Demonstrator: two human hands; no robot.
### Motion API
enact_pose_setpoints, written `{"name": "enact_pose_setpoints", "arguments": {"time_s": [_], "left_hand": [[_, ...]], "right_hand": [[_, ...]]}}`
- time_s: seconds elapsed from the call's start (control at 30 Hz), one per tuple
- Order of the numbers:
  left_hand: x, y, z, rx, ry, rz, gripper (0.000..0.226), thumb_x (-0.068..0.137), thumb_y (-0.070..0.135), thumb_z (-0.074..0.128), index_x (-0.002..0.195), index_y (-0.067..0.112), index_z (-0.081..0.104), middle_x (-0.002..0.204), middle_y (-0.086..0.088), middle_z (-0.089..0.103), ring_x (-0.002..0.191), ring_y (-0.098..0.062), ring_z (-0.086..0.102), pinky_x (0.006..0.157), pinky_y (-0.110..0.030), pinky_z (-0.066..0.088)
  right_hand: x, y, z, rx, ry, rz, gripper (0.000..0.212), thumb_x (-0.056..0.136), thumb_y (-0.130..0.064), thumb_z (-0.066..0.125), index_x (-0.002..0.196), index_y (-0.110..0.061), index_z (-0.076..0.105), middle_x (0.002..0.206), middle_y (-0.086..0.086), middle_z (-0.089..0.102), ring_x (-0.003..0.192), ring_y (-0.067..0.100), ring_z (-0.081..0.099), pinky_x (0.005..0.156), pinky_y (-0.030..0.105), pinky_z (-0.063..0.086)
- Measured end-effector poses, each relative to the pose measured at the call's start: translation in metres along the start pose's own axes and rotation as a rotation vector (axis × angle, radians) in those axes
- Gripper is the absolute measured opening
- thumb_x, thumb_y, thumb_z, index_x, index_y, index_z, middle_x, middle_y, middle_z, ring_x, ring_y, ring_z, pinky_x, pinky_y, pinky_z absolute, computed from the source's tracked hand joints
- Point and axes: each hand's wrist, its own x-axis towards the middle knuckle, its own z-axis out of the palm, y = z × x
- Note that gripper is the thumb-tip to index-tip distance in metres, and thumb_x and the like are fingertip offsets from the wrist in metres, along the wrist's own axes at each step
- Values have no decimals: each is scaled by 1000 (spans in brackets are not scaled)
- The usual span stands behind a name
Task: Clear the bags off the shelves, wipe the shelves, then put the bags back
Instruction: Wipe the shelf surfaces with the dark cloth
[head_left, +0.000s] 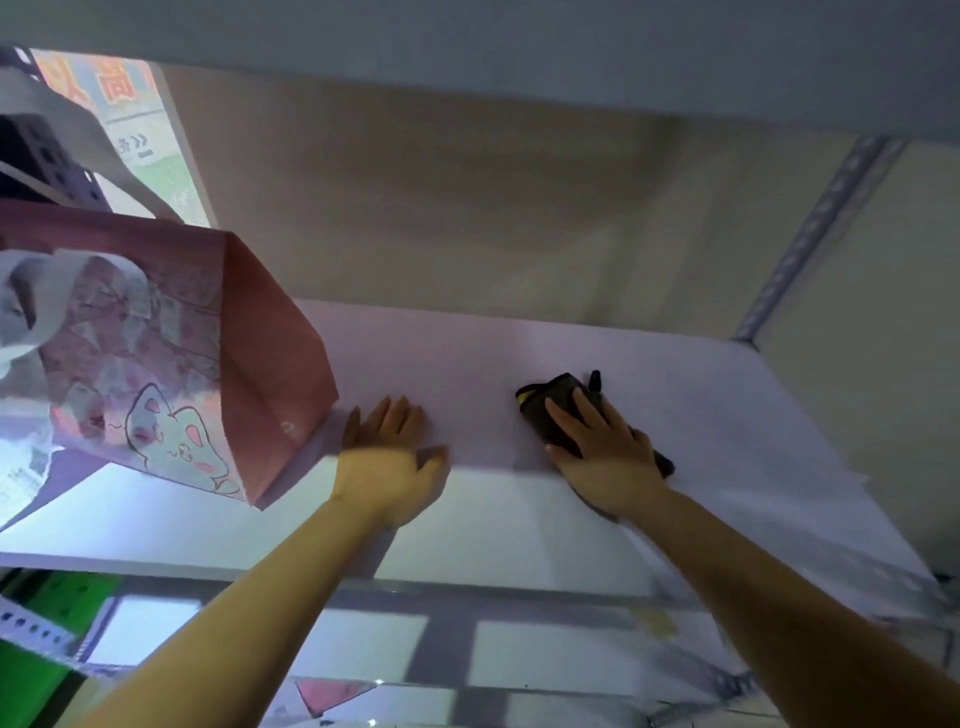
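Both hands are up on the shelf, arms reaching in from below and stretched nearly straight. Left hand lies flat, palm down, fingers straight and together, thumb out to the side, holding nothing, just resting on the surface right beside the bag. Right hand is flat too, fingers spread and pressing a dark cloth onto the shelf; not really gripping it, more pinning it under the palm. Cloth pokes out past the fingertips and a bit behind the wrist, with a yellowish edge on its left end.

Bag is a pink paper one with a cartoon cat printed on it, standing on the left part of the shelf, tilted in this view, its near corner at the front edge. Another bag with print sits behind it. Metal upright is at the right rear.
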Motion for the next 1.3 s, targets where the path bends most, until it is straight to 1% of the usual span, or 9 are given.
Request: {"name": "enact_pose_setpoints", "arguments": {"time_s": [0.17,0.37,0.5,0.63,0.77,0.93,1.07,1.2,1.3], "left_hand": [[3,-5,4,-40,74,7,50,76,41,33,104,11,61,106,-9,59,101,-32,54,93,-50,38],[1,-5,8,-41,77,13,60,79,44,36,118,7,61,124,-17,59,116,-36,52,102,-56,34],[0,-6,4,-63,-57,-2,86,77,65,11,142,18,42,152,-12,33,142,-32,24,114,-53,12],[-1,-8,0,-147,-113,37,94,67,79,3,142,35,38,157,1,24,146,-26,12,115,-52,4],[-1,-5,-4,-170,-135,139,86,73,82,10,139,37,41,155,5,28,145,-19,15,116,-51,4],[2,-4,-4,-122,-206,263,77,81,76,17,146,36,30,158,3,20,146,-21,11,117,-49,2],[13,14,-4,-47,-267,357,71,89,64,20,147,26,27,158,-1,18,145,-23,13,115,-49,9],[23,69,1,-43,-298,416,53,93,47,26,133,18,42,145,-6,35,133,-27,29,108,-48,23],[24,104,9,-45,-271,470,42,93,42,32,121,15,48,135,-7,42,125,-29,36,104,-46,28]], "right_hand": [[11,-58,0,18,-84,-166,53,97,-53,29,144,-55,4,160,-12,-8,147,19,-4,113,49,11],[76,-101,1,50,-49,-130,54,96,-52,31,146,-50,11,160,-9,-1,146,27,3,112,58,14],[109,-100,0,77,-38,-27,57,95,-53,33,147,-47,12,160,-8,1,146,26,4,112,59,15],[117,-69,-5,91,-13,108,58,94,-55,31,148,-43,14,160,-8,1,146,26,6,110,60,18],[84,-16,-11,107,26,319,57,95,-55,30,148,-40,16,160,-4,5,145,29,10,108,62,19],[18,17,-8,101,79,463,57,95,-55,30,148,-41,15,160,-5,5,146,26,7,109,59,20],[-32,4,1,50,89,407,56,95,-55,30,147,-44,13,161,-5,3,147,24,7,108,54,27],[-85,-1,3,63,106,301,56,95,-54,34,147,-47,15,160,-7,5,146,19,7,109,50,28],[-117,23,1,67,126,333,56,95,-55,35,147,-47,16,160,-10,6,146,15,8,110,49,27]]}}
